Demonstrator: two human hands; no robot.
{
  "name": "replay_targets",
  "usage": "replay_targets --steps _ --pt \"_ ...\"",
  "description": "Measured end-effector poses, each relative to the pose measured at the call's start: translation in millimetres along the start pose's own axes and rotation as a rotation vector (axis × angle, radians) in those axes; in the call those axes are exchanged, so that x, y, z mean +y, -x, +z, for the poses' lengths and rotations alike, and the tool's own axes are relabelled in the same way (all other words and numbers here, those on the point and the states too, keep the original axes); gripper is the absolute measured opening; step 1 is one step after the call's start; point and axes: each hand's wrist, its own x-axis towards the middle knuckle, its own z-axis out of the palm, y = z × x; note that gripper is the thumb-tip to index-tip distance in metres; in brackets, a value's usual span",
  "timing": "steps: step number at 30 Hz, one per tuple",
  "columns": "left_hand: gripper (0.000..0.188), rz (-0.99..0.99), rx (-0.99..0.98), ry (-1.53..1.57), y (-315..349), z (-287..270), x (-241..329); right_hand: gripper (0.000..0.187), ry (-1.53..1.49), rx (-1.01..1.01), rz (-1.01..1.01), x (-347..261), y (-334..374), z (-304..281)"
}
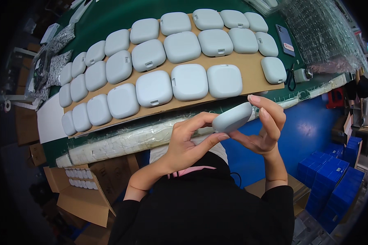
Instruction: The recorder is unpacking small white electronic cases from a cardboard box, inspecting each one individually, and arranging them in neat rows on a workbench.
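Between my two hands, just off the table's front edge, a light grey rounded-square plastic case (233,117) is held tilted, nearly edge-on. My left hand (192,136) pinches its left side between thumb and fingers. My right hand (268,124) grips the right side, fingertips at the top edge and thumb below. Beyond them, several matching cases (190,81) lie in three rows on a brown cardboard sheet (251,77). Some show a small slot in one side. A gap in the front row lies between one case (225,81) and the one at the right end (273,70).
On the green table (106,20), a phone (285,40) and black scissors (290,77) lie right of the cardboard, near clear bubble wrap (321,32). Plastic-wrapped padding (126,141) lines the front edge. An open carton (84,200) stands lower left; blue boxes (325,175) are stacked lower right.
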Motion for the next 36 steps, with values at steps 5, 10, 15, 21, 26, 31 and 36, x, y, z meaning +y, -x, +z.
replay_targets --steps 5,10,15,21,26,31,36 --pt "0.034 0.023 -0.046 0.143 5 -2 -13 0.089 -0.069 0.0 0.075 -2 3 0" --pt "0.043 -0.221 -0.062 0.61 14 -8 -19 0.103 -0.114 -0.067 0.141 -8 1 -1" --pt "0.05 -0.391 -0.093 0.874 16 -9 -20 0.11 -0.195 -0.046 0.165 -15 -5 1" --pt "0.052 -0.425 -0.127 1.007 19 -8 -24 0.102 -0.38 -0.012 0.169 -23 -14 4" --pt "0.052 -0.449 -0.139 1.07 16 -2 -16 0.098 -0.418 -0.038 0.243 -25 -17 4" --pt "0.051 -0.443 -0.125 1.071 17 -2 -14 0.102 -0.266 -0.244 0.157 -17 -10 -3" --pt "0.044 -0.377 -0.057 1.159 21 -8 -16 0.082 -0.45 -0.21 0.382 -22 -5 -3"
